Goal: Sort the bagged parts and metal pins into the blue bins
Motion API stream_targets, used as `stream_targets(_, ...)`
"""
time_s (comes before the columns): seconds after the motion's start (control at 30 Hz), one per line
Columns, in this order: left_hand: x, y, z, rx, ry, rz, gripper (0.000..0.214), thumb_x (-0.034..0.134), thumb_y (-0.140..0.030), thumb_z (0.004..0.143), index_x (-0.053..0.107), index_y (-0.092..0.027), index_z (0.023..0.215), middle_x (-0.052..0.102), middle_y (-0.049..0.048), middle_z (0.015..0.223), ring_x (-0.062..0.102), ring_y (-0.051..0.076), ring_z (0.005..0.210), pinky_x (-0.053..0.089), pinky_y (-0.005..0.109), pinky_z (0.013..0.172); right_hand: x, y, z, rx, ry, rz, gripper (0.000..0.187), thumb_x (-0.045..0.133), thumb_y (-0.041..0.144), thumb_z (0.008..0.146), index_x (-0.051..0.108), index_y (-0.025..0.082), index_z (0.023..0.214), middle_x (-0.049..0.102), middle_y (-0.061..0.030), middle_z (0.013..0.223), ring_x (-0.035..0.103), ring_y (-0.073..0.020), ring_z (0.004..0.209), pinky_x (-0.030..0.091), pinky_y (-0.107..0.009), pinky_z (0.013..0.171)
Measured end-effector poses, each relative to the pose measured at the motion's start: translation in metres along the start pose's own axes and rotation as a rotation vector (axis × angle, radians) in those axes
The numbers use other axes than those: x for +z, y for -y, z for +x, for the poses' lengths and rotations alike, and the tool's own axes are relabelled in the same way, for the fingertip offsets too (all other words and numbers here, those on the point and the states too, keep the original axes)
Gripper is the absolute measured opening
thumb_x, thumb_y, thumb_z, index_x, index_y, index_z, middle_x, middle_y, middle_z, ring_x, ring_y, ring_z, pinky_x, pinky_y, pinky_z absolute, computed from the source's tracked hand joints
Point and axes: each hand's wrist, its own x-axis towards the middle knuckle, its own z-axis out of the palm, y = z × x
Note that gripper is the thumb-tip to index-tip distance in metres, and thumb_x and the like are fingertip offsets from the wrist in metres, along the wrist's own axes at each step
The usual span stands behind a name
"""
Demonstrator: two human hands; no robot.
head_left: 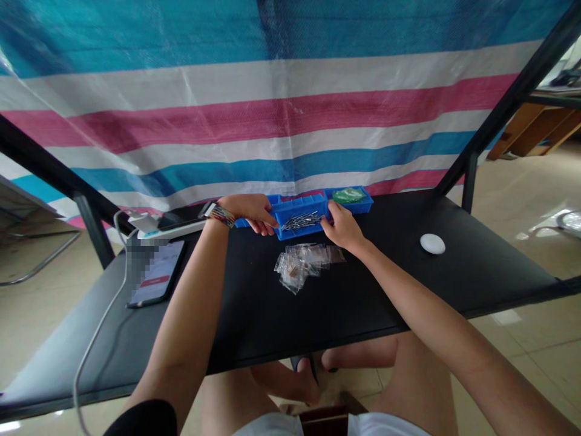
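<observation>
Between my two hands is a blue plastic bin filled with loose thin metal pieces, too small to name. My left hand, with a wristband above it, grips the bin's left side. My right hand pinches its right side. Another blue bin with a green plastic bag stands behind to the right. More blue bin shows behind my left hand, partly hidden. Just in front of the held bin, several small clear zip bags lie in a pile, some with small pieces inside.
On the left of the black table lie a phone, a white cable and a power strip. A round white object sits at the right. A striped tarp hangs behind, between black metal posts.
</observation>
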Motion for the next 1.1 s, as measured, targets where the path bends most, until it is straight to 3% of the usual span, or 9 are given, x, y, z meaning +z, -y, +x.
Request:
stream_targets(0.13,0.001,-0.003,-0.006,0.006,0.067,0.009,0.056,0.092,-0.063,0.056,0.080,-0.016,0.084,0.084,0.0167,0.111,0.081,0.029,0.103,0.064,0.033,0.088,-0.002,-0.007,0.001,-0.053,-0.001,0.071,0.010,0.051,0.024,0.098,0.059,0.020,0.102,0.068,-0.0137,0.104,0.065,-0.0281,0.087,0.056,-0.041,0.084)
stream_targets(0.27,0.003,-0.009,-0.015,-0.009,0.106,0.000,0.060,0.094,-0.067,0.054,0.082,-0.017,0.085,0.083,0.0186,0.114,0.080,0.031,0.106,0.064,0.032,0.087,-0.006,-0.017,0.002,-0.056,0.087,0.179,0.007,0.058,0.026,0.097,0.063,0.021,0.098,0.068,-0.0113,0.105,0.067,-0.0266,0.091,0.059,-0.042,0.086)
stream_targets(0.4,0.003,-0.014,-0.024,-0.012,0.144,-0.030,0.065,0.090,-0.075,0.059,0.084,-0.017,0.088,0.083,0.0206,0.112,0.079,0.033,0.105,0.064,0.032,0.085,-0.016,-0.021,0.005,-0.110,0.118,0.257,0.009,0.065,0.026,0.094,0.069,0.021,0.100,0.071,-0.0102,0.109,0.070,-0.0256,0.093,0.061,-0.041,0.087)
stream_targets(0.53,0.004,-0.017,-0.027,0.001,0.155,-0.033,0.067,0.085,-0.078,0.063,0.086,-0.017,0.091,0.084,0.0189,0.111,0.080,0.032,0.105,0.063,0.031,0.087,-0.027,-0.020,0.007,-0.207,0.084,0.237,0.012,0.066,0.024,0.091,0.074,0.020,0.100,0.074,-0.0116,0.117,0.071,-0.0282,0.106,0.058,-0.042,0.096)
stream_targets(0.63,0.005,-0.018,-0.026,0.009,0.160,-0.015,0.063,0.086,-0.075,0.063,0.086,-0.018,0.090,0.084,0.0174,0.111,0.079,0.032,0.107,0.063,0.031,0.087,-0.029,-0.018,0.007,-0.207,0.107,0.206,0.012,0.066,0.022,0.087,0.075,0.020,0.095,0.075,-0.0115,0.113,0.072,-0.0280,0.102,0.058,-0.041,0.093)
stream_targets(0.87,0.003,-0.019,-0.027,0.027,0.093,0.018,0.055,0.082,-0.072,0.073,0.085,-0.018,0.086,0.085,0.0155,0.101,0.080,0.029,0.104,0.062,0.032,0.090,-0.025,-0.016,0.003,-0.234,0.048,0.170,0.013,0.066,0.022,0.087,0.075,0.019,0.096,0.074,-0.0133,0.115,0.072,-0.0284,0.103,0.058,-0.040,0.093)
stream_targets(1.1,-0.002,-0.017,-0.028,0.039,0.021,0.024,0.057,0.078,-0.074,0.075,0.084,-0.018,0.087,0.085,0.0145,0.103,0.079,0.028,0.105,0.061,0.031,0.089,-0.018,-0.018,0.003,-0.201,0.025,0.143,0.013,0.067,0.024,0.090,0.075,0.020,0.099,0.073,-0.0138,0.120,0.071,-0.0297,0.111,0.058,-0.042,0.100)
